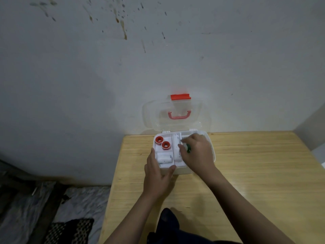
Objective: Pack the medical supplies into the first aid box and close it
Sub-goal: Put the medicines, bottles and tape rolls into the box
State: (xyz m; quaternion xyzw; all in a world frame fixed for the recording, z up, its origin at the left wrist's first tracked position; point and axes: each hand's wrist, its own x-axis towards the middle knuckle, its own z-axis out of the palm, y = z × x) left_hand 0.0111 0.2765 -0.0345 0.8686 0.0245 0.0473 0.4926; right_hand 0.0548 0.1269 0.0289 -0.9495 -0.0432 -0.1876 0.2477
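A white first aid box [212, 152] stands open at the table's far edge, its clear lid [198, 111] with red latch and red handle leaning back against the wall. Two red tape rolls [162, 142] lie in the back left compartment. A white bandage roll [164, 159] lies in the front left one, and a white tube [176, 145] fills the middle slot. My left hand [156, 175] grips the box's front left corner. My right hand [197, 152] is over the right compartment, holding a small white item with a green end [188, 148].
The wooden table [255, 173] stretches to the right and towards me. A stained white wall [105, 67] rises right behind the box. Crumpled cloth and a patterned mat [70, 231] lie on the floor at the left. Dark clothing [167, 224] shows at the near table edge.
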